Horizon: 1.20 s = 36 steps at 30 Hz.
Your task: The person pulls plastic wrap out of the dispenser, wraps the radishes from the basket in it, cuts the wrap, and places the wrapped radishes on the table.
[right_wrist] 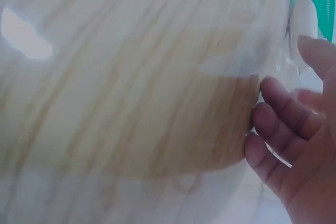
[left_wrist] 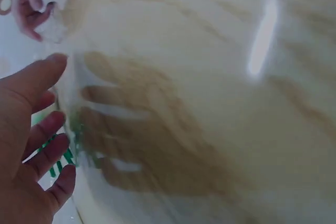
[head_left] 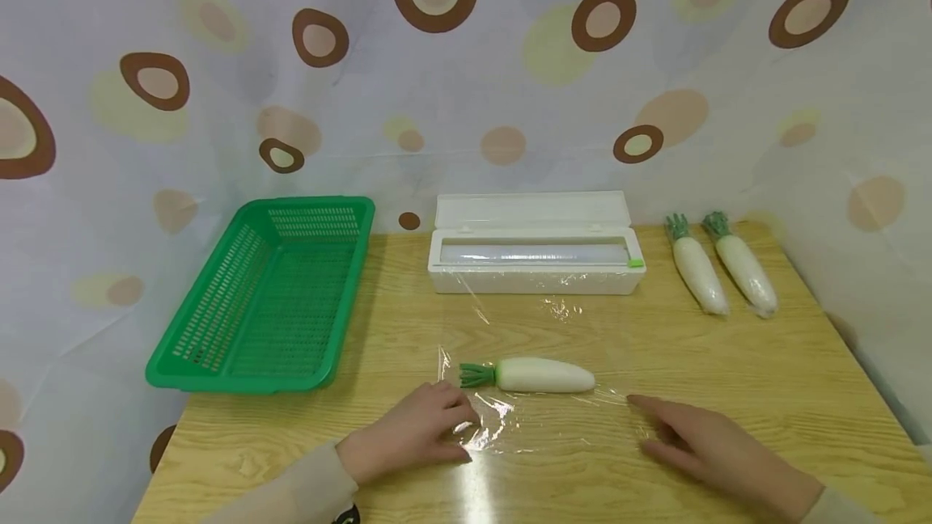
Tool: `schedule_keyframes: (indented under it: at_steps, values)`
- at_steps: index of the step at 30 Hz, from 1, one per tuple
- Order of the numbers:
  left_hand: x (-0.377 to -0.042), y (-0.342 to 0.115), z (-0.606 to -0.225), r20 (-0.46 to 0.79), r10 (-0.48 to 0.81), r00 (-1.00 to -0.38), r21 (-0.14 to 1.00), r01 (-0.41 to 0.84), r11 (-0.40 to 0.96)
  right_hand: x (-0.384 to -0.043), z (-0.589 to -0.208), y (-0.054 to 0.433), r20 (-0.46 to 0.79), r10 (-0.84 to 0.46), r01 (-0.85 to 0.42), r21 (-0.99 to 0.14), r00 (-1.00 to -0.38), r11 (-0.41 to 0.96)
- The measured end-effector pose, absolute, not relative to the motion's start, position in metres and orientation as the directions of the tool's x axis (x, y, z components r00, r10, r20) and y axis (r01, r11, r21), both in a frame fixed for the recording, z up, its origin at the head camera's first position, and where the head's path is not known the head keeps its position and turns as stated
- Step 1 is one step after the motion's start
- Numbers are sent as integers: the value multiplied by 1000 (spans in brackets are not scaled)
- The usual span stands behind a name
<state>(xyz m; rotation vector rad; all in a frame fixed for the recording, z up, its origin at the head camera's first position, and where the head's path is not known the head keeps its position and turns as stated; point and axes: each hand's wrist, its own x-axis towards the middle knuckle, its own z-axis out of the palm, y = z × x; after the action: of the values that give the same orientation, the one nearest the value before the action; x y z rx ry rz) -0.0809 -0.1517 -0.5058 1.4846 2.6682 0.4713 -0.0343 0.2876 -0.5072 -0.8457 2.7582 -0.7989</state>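
Note:
A white radish with green stalks lies crosswise on a sheet of clear cling film. The film runs across the table from a white dispenser box with its lid raised. My left hand is by the film's front left side, below the stalks, its thumb and fingers apart in the left wrist view. At the film's right side is my right hand, with its fingertips at or near the film and thumb spread away. In the right wrist view, the radish shows beyond my thumb. Exact film contact is hard to tell.
A green plastic basket stands at the left of the wooden table. Two more radishes, one beside the other, lie at the back right and look wrapped. A patterned curtain hangs behind.

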Motion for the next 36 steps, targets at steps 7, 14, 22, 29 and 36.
schedule_keyframes:
  at_steps: [7,14,22,29,36]
  values:
    - [-82,-171,-511,66,890,-451,330,852,407,-36,-508,287,107,-543,-482,-622,-833,617]
    - [-84,-188,-513,143,902,-408,348,874,340,-41,-514,290,266,-731,-766,-373,-629,524]
    - [-82,-192,-505,206,916,-345,307,911,274,-44,-516,283,343,-769,-842,-190,-539,506]
    - [-84,-190,-499,284,858,-427,416,861,291,-45,-507,284,324,-721,-789,-301,-612,535]
    - [-98,-185,-490,331,711,-620,635,704,318,-55,-493,285,356,-632,-725,-321,-689,610]
